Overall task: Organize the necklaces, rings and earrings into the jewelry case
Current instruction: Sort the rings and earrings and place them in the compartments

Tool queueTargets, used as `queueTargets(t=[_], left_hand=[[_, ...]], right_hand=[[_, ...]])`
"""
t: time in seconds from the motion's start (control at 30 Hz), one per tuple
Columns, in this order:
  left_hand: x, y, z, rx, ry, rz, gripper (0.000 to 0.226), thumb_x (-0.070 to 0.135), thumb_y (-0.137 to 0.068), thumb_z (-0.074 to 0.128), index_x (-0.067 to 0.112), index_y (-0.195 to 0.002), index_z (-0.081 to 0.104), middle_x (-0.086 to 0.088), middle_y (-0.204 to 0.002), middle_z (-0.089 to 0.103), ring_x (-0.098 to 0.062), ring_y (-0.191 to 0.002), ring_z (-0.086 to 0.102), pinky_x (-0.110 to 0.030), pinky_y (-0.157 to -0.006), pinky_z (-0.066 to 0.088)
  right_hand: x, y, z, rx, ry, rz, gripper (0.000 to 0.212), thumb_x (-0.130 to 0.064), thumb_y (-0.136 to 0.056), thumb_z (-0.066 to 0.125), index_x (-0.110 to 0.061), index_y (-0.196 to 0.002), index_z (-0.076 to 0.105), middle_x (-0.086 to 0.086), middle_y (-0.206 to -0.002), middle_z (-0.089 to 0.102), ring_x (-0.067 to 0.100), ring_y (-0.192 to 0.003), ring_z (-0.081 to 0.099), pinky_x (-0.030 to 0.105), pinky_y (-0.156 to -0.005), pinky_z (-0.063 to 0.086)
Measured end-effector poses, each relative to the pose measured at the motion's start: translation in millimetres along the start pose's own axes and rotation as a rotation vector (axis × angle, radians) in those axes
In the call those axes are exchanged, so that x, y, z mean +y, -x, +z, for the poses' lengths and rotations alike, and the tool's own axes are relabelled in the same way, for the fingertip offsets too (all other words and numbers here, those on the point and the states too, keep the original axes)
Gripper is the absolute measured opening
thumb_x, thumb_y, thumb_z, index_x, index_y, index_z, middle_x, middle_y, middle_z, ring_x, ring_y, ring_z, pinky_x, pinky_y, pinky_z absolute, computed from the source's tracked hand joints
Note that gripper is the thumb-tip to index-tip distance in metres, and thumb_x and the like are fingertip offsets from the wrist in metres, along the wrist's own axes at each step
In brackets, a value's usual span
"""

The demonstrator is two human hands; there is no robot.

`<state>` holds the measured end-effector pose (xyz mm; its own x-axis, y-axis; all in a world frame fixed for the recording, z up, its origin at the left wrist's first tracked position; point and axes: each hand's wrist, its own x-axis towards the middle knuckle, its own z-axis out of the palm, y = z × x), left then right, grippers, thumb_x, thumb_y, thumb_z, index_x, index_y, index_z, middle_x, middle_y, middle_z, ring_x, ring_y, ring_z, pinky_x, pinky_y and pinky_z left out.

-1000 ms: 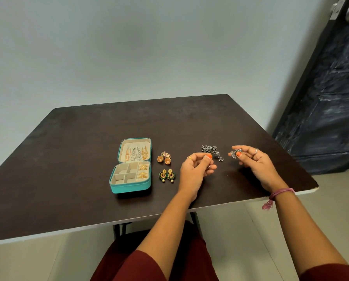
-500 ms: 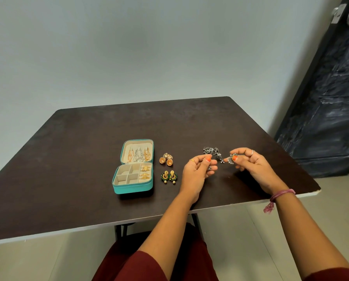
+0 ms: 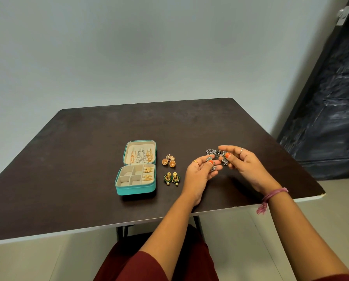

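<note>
A teal jewelry case (image 3: pixel 136 188) lies open on the dark table (image 3: pixel 88 159). Necklaces (image 3: pixel 141 156) hang in its lid and gold rings (image 3: pixel 148 173) sit in its right compartments. Right of the case lie a pair of orange-gold earrings (image 3: pixel 169 160) and a pair of green-gold earrings (image 3: pixel 171 178). My left hand (image 3: pixel 198 175) pinches a small silver earring (image 3: pixel 210 159). My right hand (image 3: pixel 244 165) pinches another silver earring (image 3: pixel 224 159). The two hands nearly touch above the table. More dark silver earrings (image 3: pixel 211 152) lie just behind them.
A dark door (image 3: pixel 331 98) stands at the right beyond the table edge. A pale wall runs behind the table. My lap in dark red cloth (image 3: pixel 149 264) is under the near edge.
My right hand has moved left toward my left hand, bringing the two silver earrings close together. The view has shifted slightly.
</note>
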<state>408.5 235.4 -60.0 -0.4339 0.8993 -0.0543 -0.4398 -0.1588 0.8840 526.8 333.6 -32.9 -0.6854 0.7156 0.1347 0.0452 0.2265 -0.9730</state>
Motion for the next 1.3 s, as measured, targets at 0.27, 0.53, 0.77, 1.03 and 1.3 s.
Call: queueTargets(t=[0.27, 0.53, 0.77, 1.03, 1.3], left_hand=[[-1.5, 3.4, 0.0, 0.034, -0.046, 0.076, 0.009, 0.006, -0.096, 0.052, 0.01, -0.1, 0.058, -0.006, -0.089, 0.07, -0.009, -0.077, 0.066, -0.021, -0.073, 0.053], [-2.9, 5.3, -0.4, 0.067, -0.111, 0.103, 0.013, 0.002, -0.091, 0.058, 0.006, -0.104, 0.06, -0.005, -0.09, 0.069, -0.008, -0.079, 0.067, -0.024, -0.078, 0.054], [-3.5, 4.1, 0.1, 0.107, -0.117, 0.123, 0.018, 0.0, -0.087, 0.063, 0.004, -0.104, 0.061, -0.009, -0.094, 0.071, -0.016, -0.087, 0.068, -0.028, -0.084, 0.055], [-3.5, 1.4, -1.7, 0.144, -0.087, 0.147, 0.019, 0.005, -0.083, 0.07, 0.011, -0.1, 0.063, -0.01, -0.1, 0.071, -0.016, -0.094, 0.068, -0.027, -0.083, 0.055], [-4.5, 0.4, -3.7, 0.167, -0.146, 0.155, 0.019, 0.006, -0.083, 0.071, 0.012, -0.1, 0.064, -0.013, -0.103, 0.071, -0.018, -0.097, 0.067, -0.03, -0.087, 0.054]], right_hand=[[-2.0, 2.6, -0.2, -0.062, 0.038, 0.017, 0.028, -0.008, -0.096, 0.051, -0.016, -0.12, 0.063, 0.001, -0.105, 0.071, 0.006, -0.085, 0.063, 0.017, -0.069, 0.05], [-4.4, 3.4, 2.3, -0.047, 0.062, -0.017, 0.027, -0.002, -0.088, 0.062, -0.017, -0.11, 0.067, -0.003, -0.103, 0.072, 0.003, -0.093, 0.067, 0.013, -0.072, 0.049], [-6.9, 4.7, 1.7, -0.001, 0.042, -0.039, 0.021, 0.0, -0.084, 0.066, -0.015, -0.098, 0.071, 0.0, -0.092, 0.075, 0.008, -0.087, 0.07, 0.015, -0.075, 0.052], [-8.5, 4.9, 0.5, -0.051, 0.055, 0.059, 0.021, -0.003, -0.075, 0.074, -0.006, -0.096, 0.072, 0.005, -0.088, 0.076, 0.015, -0.086, 0.072, 0.02, -0.079, 0.055], [-14.4, 7.2, 1.7, -0.065, -0.017, 0.124, 0.014, -0.007, -0.079, 0.071, -0.01, -0.092, 0.074, 0.004, -0.084, 0.076, 0.011, -0.079, 0.071, 0.018, -0.067, 0.055]])
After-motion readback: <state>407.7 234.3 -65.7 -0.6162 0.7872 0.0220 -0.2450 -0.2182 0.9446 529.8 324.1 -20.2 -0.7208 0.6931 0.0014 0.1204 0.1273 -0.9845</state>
